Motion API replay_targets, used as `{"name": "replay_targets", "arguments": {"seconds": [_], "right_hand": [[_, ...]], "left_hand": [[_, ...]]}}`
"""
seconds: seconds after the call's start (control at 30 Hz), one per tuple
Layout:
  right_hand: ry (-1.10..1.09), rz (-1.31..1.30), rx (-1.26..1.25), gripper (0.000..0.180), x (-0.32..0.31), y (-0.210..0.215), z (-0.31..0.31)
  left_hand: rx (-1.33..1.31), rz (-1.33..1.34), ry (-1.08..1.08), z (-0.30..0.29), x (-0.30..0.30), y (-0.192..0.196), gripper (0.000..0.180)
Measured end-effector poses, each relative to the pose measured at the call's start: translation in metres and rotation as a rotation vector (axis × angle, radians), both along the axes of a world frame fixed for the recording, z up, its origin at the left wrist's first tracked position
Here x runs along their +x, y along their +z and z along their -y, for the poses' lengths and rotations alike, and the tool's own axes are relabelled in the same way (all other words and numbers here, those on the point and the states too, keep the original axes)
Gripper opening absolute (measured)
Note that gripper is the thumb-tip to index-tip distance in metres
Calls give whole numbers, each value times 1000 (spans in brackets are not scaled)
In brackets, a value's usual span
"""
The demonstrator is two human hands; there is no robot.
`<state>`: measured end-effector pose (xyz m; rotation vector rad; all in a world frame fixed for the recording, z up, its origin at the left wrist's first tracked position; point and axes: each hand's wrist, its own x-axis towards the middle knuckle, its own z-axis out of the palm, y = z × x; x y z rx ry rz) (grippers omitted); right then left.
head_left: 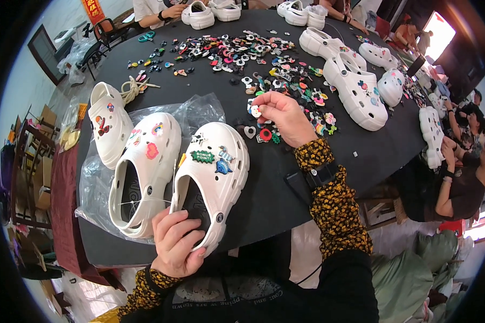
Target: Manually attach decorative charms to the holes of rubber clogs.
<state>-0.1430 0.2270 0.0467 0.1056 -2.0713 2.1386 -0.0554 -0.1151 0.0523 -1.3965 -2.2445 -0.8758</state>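
Observation:
My left hand grips the heel of a white clog near the table's front edge. Charms sit on its toe, among them a green burst-shaped one and a blue dolphin-like one. Beyond it, my right hand pinches a small white charm over the edge of the charm pile; its exact figure is partly covered by my fingers. A second white clog, bearing a rainbow charm and a pink-red one, lies just left, joined to the first by a thin clear tie.
Another charmed clog stands farther left, near a clear plastic bag under the pair. Loose charms spread across the black table. More white clogs stand at the right. Other people sit around the table.

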Motion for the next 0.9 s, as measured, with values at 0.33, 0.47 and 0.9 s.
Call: {"name": "replay_targets", "arguments": {"seconds": [0.33, 0.47, 0.9], "right_hand": [[73, -33, -188, 23, 1, 0, 0], [92, -37, -243, 20, 1, 0, 3], [184, -73, 38, 17, 17, 18, 31]], "left_hand": [[0, 1, 3, -1, 1, 1, 27], [-1, 2, 8, -1, 1, 0, 28], [0, -11, 3, 0, 0, 0, 26]]}}
